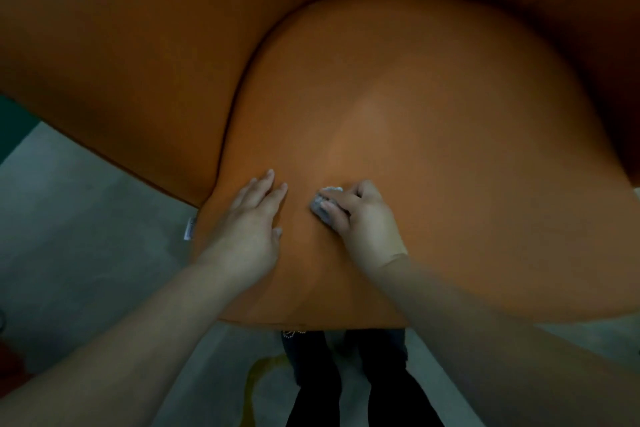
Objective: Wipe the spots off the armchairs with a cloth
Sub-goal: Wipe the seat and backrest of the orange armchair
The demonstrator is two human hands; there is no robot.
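An orange armchair [433, 107] fills most of the view, its rounded seat cushion bulging toward me and its backrest curving behind. My left hand [251, 218] lies flat on the front of the seat with its fingers straight. Just to the right, my right hand [360, 218] holds a small grey-white cloth [320, 210] under curled fingers and presses it on the cushion. Only the cloth's left edge shows past the fingers. No spot is plainly visible on the fabric.
Grey floor [79, 236] shows at left and below the seat. A yellowish stain [256, 378] marks the floor near my dark-trousered legs [346, 381]. A small white tag [188, 229] hangs at the seat's left edge.
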